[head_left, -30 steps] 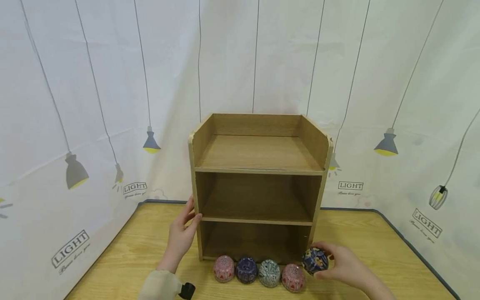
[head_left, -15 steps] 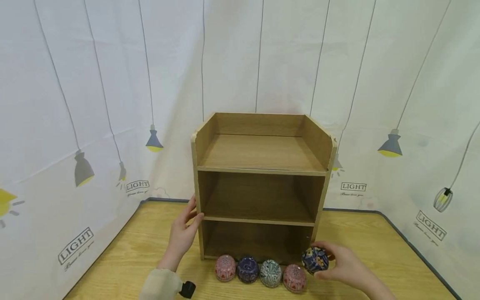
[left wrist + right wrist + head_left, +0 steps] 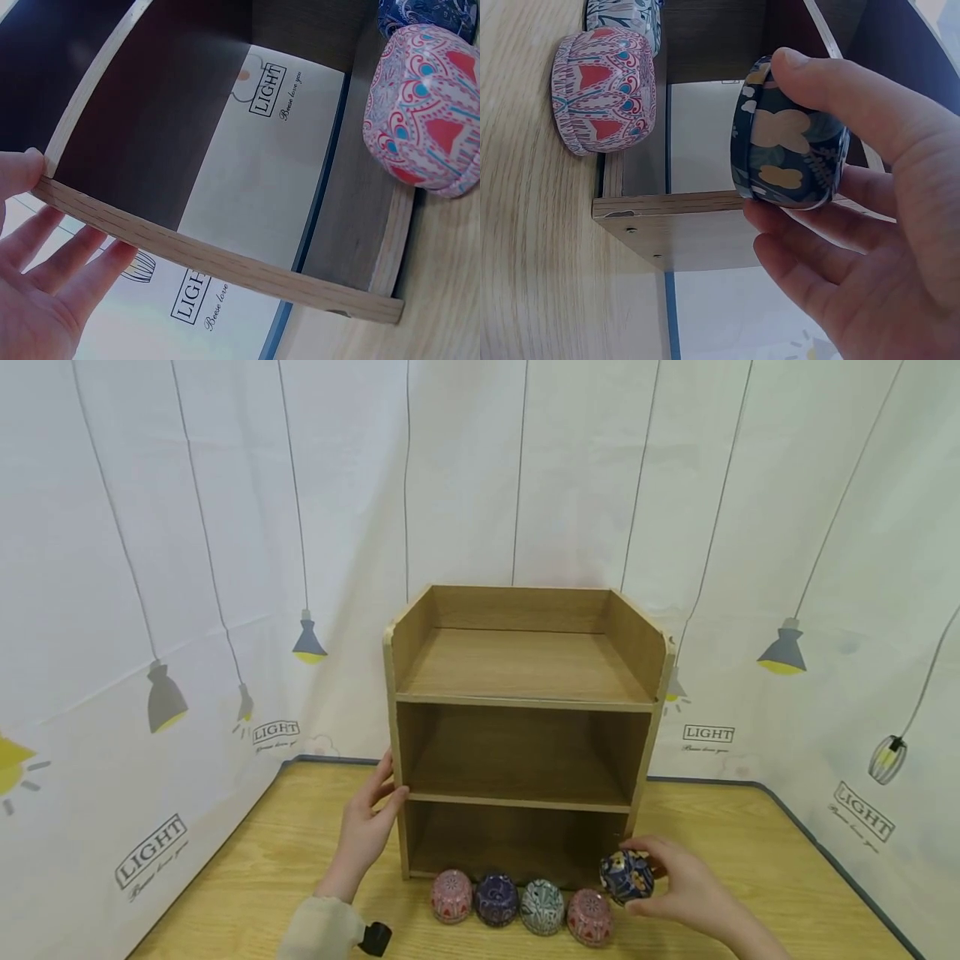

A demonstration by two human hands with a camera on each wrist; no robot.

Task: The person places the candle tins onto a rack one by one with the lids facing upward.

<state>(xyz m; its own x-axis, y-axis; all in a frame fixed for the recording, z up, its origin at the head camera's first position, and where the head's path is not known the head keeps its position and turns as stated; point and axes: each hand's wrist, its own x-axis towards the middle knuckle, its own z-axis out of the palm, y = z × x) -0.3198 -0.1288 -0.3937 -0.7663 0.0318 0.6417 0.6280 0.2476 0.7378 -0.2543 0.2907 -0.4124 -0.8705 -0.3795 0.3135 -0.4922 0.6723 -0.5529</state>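
A small round tin (image 3: 627, 876), dark blue with yellow flowers, is held tilted between the thumb and fingers of my right hand (image 3: 686, 889). It hangs in front of the shelf unit's lower right corner, and the right wrist view shows it apart from the wood. My left hand (image 3: 365, 827) holds the left side panel of the wooden shelf unit (image 3: 517, 702), thumb on the front edge, fingers along the outside. Before the bottom shelf stand a pink tin (image 3: 451, 896), a purple-blue tin (image 3: 496, 899), a green-white tin (image 3: 542, 907) and another pink tin (image 3: 589, 917).
The wood-grain table (image 3: 750, 843) extends on both sides of the unit. Behind it rises a white backdrop (image 3: 465, 468) printed with lamps. A black strap device (image 3: 374, 938) sits at my left wrist. The unit has a walled top and two compartments below.
My right hand has shifted the flowered tin slightly left and up. The view swung a little between the first two frames. My left hand keeps its place on the shelf unit.
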